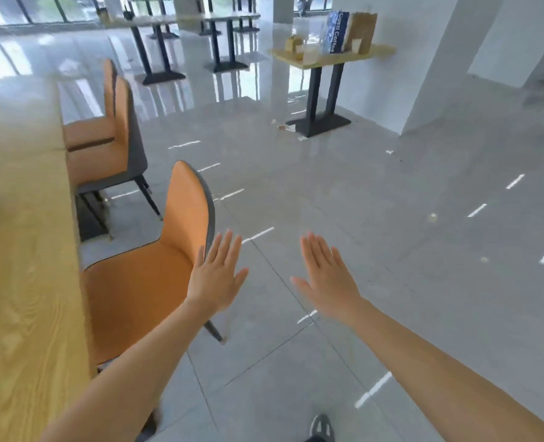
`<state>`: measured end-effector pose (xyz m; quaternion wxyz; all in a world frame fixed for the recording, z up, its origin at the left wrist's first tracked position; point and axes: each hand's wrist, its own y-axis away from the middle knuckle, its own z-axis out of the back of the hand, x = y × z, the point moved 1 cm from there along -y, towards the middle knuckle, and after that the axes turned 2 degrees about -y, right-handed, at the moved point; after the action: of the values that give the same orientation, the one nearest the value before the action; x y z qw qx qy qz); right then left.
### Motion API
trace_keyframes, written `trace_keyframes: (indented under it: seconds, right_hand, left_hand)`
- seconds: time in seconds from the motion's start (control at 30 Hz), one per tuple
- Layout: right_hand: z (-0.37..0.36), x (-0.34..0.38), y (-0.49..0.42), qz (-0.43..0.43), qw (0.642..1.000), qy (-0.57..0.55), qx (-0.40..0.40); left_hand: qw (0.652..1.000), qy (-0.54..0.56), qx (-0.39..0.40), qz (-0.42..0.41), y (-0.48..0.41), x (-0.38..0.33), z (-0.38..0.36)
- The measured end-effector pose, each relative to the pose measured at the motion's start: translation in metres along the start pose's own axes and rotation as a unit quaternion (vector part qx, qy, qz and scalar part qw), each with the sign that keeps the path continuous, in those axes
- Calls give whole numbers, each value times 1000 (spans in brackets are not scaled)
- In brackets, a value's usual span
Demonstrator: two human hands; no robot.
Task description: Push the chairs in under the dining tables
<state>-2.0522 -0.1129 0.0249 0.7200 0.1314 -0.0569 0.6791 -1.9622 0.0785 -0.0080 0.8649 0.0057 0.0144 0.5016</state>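
Observation:
A long light-wood dining table (24, 266) runs down the left side. Three orange chairs with grey backs stand along its right edge. The nearest chair (155, 282) has its seat partly under the tabletop. Behind it stand the middle chair (111, 154) and the far chair (101, 119), both tucked close to the table. My left hand (216, 275) is open with fingers spread, right beside the nearest chair's backrest edge. Over the bare floor to the right, my right hand (324, 275) is open and holds nothing.
A small table (382, 51) with paper bags and a blue carton stands at the back right on a black pedestal base, with scraps on the floor by it. More tables stand far back by the windows. White pillars rise at right. Glossy grey tile floor lies between.

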Motion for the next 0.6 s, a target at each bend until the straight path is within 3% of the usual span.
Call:
trace_keyframes:
  seconds: [0.23,0.6]
  right_hand:
    - [53,-48,-137,121,992,32,33]
    - [40,-6,-359,307,945,63,93]
  left_hand:
    - [988,5,-11,153,-78,3,15]
    - [950,9,12,313,-206,92,-10]
